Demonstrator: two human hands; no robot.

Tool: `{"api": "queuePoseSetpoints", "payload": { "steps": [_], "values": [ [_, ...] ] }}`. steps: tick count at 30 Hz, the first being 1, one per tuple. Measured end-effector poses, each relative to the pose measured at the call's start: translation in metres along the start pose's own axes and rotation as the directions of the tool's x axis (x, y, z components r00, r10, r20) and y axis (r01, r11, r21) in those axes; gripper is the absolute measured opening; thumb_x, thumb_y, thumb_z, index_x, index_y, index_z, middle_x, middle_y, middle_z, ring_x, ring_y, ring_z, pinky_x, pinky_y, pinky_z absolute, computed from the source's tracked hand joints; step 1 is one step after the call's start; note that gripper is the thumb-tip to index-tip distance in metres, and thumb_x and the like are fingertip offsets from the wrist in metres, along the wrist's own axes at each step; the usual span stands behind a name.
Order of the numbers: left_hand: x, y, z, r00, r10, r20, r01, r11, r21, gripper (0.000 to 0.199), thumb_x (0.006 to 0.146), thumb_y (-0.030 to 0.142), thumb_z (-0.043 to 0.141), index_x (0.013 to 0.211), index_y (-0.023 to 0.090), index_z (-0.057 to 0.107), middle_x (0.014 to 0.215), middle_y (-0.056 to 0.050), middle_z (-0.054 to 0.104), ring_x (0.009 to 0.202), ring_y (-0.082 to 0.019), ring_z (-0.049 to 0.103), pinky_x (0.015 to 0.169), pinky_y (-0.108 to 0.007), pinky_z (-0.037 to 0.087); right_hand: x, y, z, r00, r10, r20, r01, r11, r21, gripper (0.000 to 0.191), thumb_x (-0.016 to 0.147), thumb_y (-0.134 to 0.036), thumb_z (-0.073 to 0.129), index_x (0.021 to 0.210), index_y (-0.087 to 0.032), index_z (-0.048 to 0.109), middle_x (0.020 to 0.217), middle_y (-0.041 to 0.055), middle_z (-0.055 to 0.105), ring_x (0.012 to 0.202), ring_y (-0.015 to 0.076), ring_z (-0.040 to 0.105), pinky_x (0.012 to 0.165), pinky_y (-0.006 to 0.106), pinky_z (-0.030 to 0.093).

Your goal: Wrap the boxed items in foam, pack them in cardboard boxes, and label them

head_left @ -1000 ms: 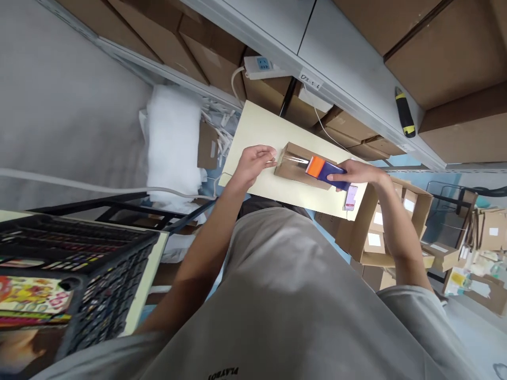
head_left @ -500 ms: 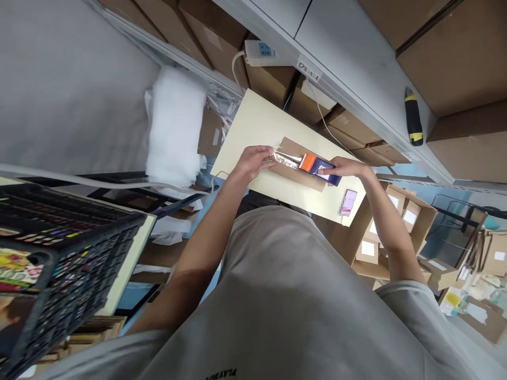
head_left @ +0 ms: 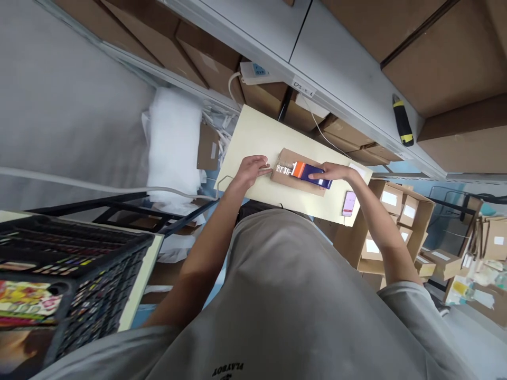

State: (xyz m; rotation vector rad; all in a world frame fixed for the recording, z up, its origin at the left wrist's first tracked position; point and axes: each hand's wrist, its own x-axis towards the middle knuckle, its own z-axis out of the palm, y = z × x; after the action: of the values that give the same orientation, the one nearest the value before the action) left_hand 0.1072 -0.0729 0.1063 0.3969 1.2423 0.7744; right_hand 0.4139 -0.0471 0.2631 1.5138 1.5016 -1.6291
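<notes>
My right hand [head_left: 333, 172] grips a slim dark-blue and orange box [head_left: 303, 171], thumb on top, over a flat brown carton [head_left: 299, 186]. A crinkled, shiny clear plastic wrapper [head_left: 283, 169] sticks out from the orange end of the box. To its left, my left hand [head_left: 252, 170] hovers with thumb and fingers apart, just off the carton's left end. The carton lies on a cream tabletop [head_left: 253, 132]. A phone [head_left: 348, 203] with a lit screen rests near the table's right end.
A grey shelf [head_left: 336, 58] with a black-and-yellow cutter [head_left: 403, 121] runs above the table. A power strip [head_left: 261, 73] and white foam roll [head_left: 174, 142] are at the left. A black crate [head_left: 106, 290] stands lower left; an open carton [head_left: 420, 216] of small boxes stands right.
My left hand has come away from the plastic wrapper's end, its fingers now apart. The blue and orange box has shifted slightly left over the carton, still in my right hand. The view has tilted slightly.
</notes>
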Motion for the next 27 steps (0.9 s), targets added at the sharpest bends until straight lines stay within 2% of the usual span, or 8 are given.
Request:
{"api": "queuePoseSetpoints", "payload": {
  "steps": [4,8,11,14,18,23,25,27],
  "values": [
    [0.012,-0.004,-0.006,1.0,-0.018,0.002,0.018,0.997,0.076,0.02,0.078,0.024,0.09,0.085,0.016,0.073,0.082,-0.003,0.071,0.082,-0.015,0.072,0.1,-0.045,0.069,0.004,-0.008,-0.001,0.999,0.046,-0.024,-0.046,0.999,-0.015,0.076,0.075,-0.094,0.082,0.093,-0.02,0.076,0.085,0.0062,0.081,0.084,0.0234,0.072,0.075,0.03,0.054],
    [0.025,-0.011,-0.006,0.999,-0.049,-0.008,0.049,0.986,0.162,0.022,0.073,0.023,0.094,0.083,0.017,0.075,0.082,-0.004,0.074,0.079,-0.016,0.072,0.101,-0.042,0.065,0.004,-0.016,-0.001,0.993,0.119,-0.023,-0.12,0.99,-0.074,0.076,0.074,-0.094,0.081,0.087,-0.02,0.074,0.078,0.0052,0.075,0.078,0.0224,0.067,0.074,0.032,0.051],
    [0.031,-0.017,-0.002,0.997,-0.069,0.03,0.061,0.976,0.207,0.024,0.069,0.024,0.096,0.082,0.017,0.077,0.082,-0.005,0.077,0.081,-0.018,0.072,0.097,-0.04,0.063,0.0,-0.023,0.002,0.987,0.155,-0.037,-0.157,0.984,-0.086,0.077,0.072,-0.095,0.083,0.084,-0.02,0.074,0.075,0.0049,0.074,0.077,0.0225,0.066,0.075,0.033,0.052],
    [0.033,-0.023,0.001,0.994,-0.069,0.079,0.049,0.972,0.231,0.031,0.066,0.032,0.1,0.082,0.017,0.077,0.082,-0.006,0.079,0.083,-0.021,0.073,0.091,-0.039,0.063,-0.004,-0.03,0.007,0.984,0.177,-0.031,-0.178,0.983,-0.034,0.08,0.07,-0.096,0.085,0.093,-0.019,0.076,0.074,0.0059,0.077,0.076,0.0233,0.069,0.075,0.033,0.053],
    [0.029,-0.03,0.002,0.992,-0.032,0.12,0.0,0.966,0.257,0.036,0.069,0.041,0.099,0.086,0.019,0.077,0.09,-0.009,0.083,0.09,-0.023,0.075,0.091,-0.038,0.062,-0.004,-0.034,0.015,0.975,0.222,-0.006,-0.221,0.973,0.06,0.089,0.068,-0.096,0.087,0.109,-0.017,0.078,0.073,0.0074,0.081,0.077,0.0254,0.077,0.075,0.032,0.058],
    [0.025,-0.033,0.002,0.989,0.031,0.144,-0.073,0.952,0.297,0.027,0.078,0.035,0.092,0.095,0.02,0.078,0.089,-0.007,0.083,0.095,-0.024,0.077,0.094,-0.035,0.059,-0.002,-0.031,0.021,0.966,0.257,0.012,-0.256,0.959,0.119,0.092,0.064,-0.096,0.09,0.109,-0.016,0.079,0.075,0.0093,0.084,0.08,0.0274,0.082,0.077,0.032,0.062],
    [0.025,-0.031,0.002,0.986,0.072,0.147,-0.125,0.914,0.387,0.023,0.084,0.032,0.086,0.102,0.02,0.079,0.088,-0.007,0.082,0.093,-0.024,0.077,0.093,-0.036,0.059,-0.003,-0.031,0.022,0.964,0.266,0.001,-0.264,0.957,0.121,0.092,0.064,-0.095,0.091,0.112,-0.017,0.079,0.076,0.0091,0.085,0.08,0.0275,0.083,0.077,0.032,0.063],
    [0.025,-0.028,0.003,0.981,0.135,0.139,-0.188,0.839,0.51,0.019,0.088,0.027,0.081,0.105,0.021,0.079,0.096,-0.008,0.083,0.091,-0.025,0.078,0.095,-0.037,0.059,-0.004,-0.032,0.023,0.963,0.268,-0.006,-0.265,0.957,0.12,0.092,0.065,-0.095,0.091,0.113,-0.017,0.078,0.077,0.0092,0.086,0.081,0.0271,0.083,0.078,0.032,0.063]
  ]
}}
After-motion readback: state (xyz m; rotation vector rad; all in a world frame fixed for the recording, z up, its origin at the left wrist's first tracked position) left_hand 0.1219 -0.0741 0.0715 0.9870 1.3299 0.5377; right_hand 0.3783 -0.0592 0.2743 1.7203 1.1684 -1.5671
